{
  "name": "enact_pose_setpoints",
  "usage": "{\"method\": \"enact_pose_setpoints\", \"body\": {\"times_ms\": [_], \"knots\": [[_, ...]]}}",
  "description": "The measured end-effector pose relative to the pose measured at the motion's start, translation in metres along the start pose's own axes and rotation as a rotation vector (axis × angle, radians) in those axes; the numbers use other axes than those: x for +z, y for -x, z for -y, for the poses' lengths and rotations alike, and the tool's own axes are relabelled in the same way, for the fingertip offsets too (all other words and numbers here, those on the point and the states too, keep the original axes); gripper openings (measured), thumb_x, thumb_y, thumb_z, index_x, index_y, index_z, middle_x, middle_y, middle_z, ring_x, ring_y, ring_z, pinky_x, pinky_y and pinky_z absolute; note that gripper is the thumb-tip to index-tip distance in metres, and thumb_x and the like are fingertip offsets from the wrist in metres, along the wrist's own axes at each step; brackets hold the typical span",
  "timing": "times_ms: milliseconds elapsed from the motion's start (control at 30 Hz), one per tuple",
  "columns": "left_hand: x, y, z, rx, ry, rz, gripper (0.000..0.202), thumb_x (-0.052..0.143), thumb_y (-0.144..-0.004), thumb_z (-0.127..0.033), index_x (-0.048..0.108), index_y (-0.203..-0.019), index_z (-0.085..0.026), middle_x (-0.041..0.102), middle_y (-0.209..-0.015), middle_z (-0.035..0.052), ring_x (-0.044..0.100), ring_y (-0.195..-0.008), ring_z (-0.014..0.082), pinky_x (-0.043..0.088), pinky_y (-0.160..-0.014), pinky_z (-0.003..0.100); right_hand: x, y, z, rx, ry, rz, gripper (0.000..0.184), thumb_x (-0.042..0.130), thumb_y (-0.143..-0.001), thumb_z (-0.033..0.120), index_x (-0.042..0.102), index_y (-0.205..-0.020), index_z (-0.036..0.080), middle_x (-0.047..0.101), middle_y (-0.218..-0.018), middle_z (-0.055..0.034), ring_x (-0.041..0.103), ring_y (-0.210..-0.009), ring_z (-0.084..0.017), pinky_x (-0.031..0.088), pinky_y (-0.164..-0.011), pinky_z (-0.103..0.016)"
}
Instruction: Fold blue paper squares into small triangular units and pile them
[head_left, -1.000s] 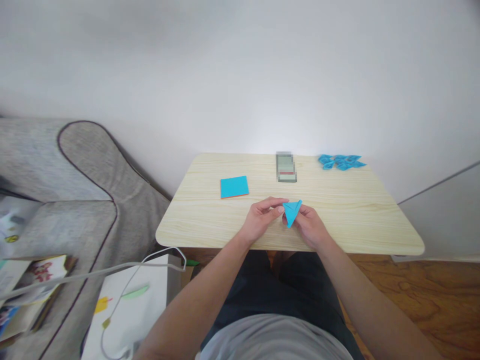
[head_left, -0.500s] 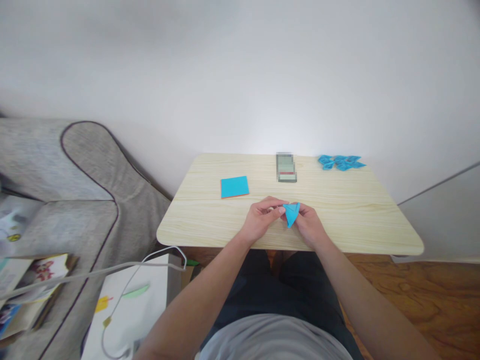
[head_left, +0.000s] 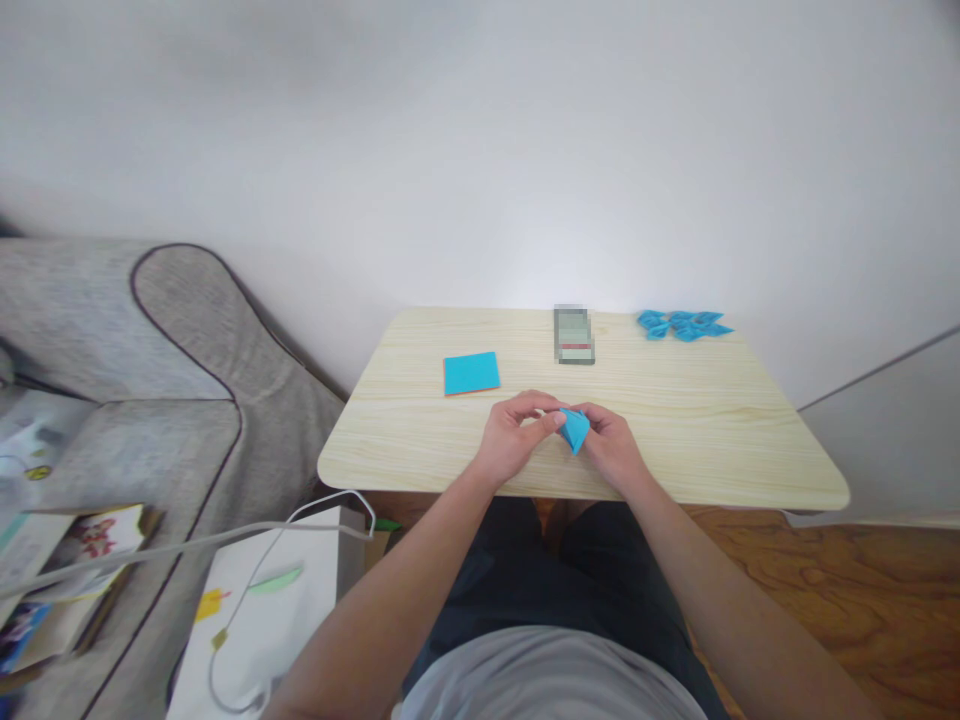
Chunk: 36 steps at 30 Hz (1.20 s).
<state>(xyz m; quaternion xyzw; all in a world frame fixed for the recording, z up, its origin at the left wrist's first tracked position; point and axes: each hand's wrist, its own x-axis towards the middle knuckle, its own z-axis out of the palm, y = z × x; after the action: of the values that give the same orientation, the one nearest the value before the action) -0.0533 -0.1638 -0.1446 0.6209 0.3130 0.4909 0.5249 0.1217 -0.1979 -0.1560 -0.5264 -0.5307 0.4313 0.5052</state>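
Note:
My left hand (head_left: 516, 436) and my right hand (head_left: 613, 446) meet over the near middle of a light wooden table (head_left: 735, 440). Between their fingertips they pinch a small folded piece of blue paper (head_left: 575, 429), a pointed shape with its tip down. A stack of blue square paper (head_left: 471, 373) lies on the table to the far left of my hands. Several folded blue pieces (head_left: 682, 324) sit in a pile at the far right corner.
A blurred phone-like object (head_left: 574, 336) lies at the table's far middle. A grey sofa (head_left: 150, 390) stands to the left with books (head_left: 52, 570) on it. A white bag (head_left: 262, 610) and a white cable (head_left: 225, 540) are below the table's left edge. Wooden floor (head_left: 825, 580) is on the right.
The blue paper has been folded narrower; the wide triangle is now a smaller pointed shape, and my fingers have closed in over it. The hands stay in the same place.

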Motion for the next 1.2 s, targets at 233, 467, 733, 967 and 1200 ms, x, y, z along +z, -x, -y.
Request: {"method": "enact_pose_setpoints", "body": {"times_ms": [233,467,733,967,1200], "knots": [[0.000,0.000,0.001,-0.049,0.006,-0.052,0.022,0.081,-0.080,-0.038,0.080,-0.091,-0.018,0.077,-0.096,0.0077,0.069,-0.094,0.0213,0.052,-0.085,0.033,0.002,0.000,-0.005,-0.017,-0.053,-0.004,0.033,0.078,-0.077,0.046,0.074,-0.100,0.023,0.079,-0.098,-0.0063,0.072,-0.088,-0.023,0.056,-0.079,-0.036],[-0.001,-0.001,-0.003,-0.068,0.063,-0.075,0.021,0.082,-0.078,-0.037,0.078,-0.087,-0.018,0.076,-0.090,0.0047,0.067,-0.082,0.0174,0.052,-0.077,0.030,0.000,0.005,-0.007,-0.063,-0.103,-0.045,0.030,0.076,-0.079,0.039,0.073,-0.105,0.024,0.078,-0.106,-0.0058,0.071,-0.098,-0.023,0.055,-0.091,-0.039],[-0.001,-0.002,-0.013,-0.033,-0.022,-0.080,0.018,0.080,-0.080,-0.037,0.079,-0.084,-0.020,0.074,-0.088,0.0049,0.066,-0.084,0.0189,0.049,-0.074,0.030,-0.014,0.011,0.022,-0.187,0.087,-0.120,0.022,0.071,-0.087,0.039,0.076,-0.104,0.027,0.073,-0.118,-0.0058,0.064,-0.116,-0.026,0.049,-0.101,-0.043],[0.004,0.000,-0.032,0.084,-0.189,-0.001,0.013,0.075,-0.085,-0.033,0.079,-0.081,-0.022,0.072,-0.084,0.0056,0.063,-0.085,0.0196,0.046,-0.076,0.033,-0.012,0.019,0.048,-0.363,0.323,-0.099,0.009,0.074,-0.087,0.037,0.074,-0.090,0.028,0.073,-0.100,-0.0046,0.066,-0.099,-0.024,0.051,-0.095,-0.042],[0.006,0.000,-0.041,0.120,-0.210,0.007,0.015,0.073,-0.087,-0.032,0.078,-0.077,-0.022,0.070,-0.080,0.0047,0.062,-0.082,0.0195,0.045,-0.077,0.034,-0.016,0.021,0.052,-0.338,0.333,-0.081,0.011,0.072,-0.088,0.037,0.074,-0.088,0.027,0.073,-0.095,-0.0044,0.067,-0.093,-0.023,0.051,-0.090,-0.040]]}}
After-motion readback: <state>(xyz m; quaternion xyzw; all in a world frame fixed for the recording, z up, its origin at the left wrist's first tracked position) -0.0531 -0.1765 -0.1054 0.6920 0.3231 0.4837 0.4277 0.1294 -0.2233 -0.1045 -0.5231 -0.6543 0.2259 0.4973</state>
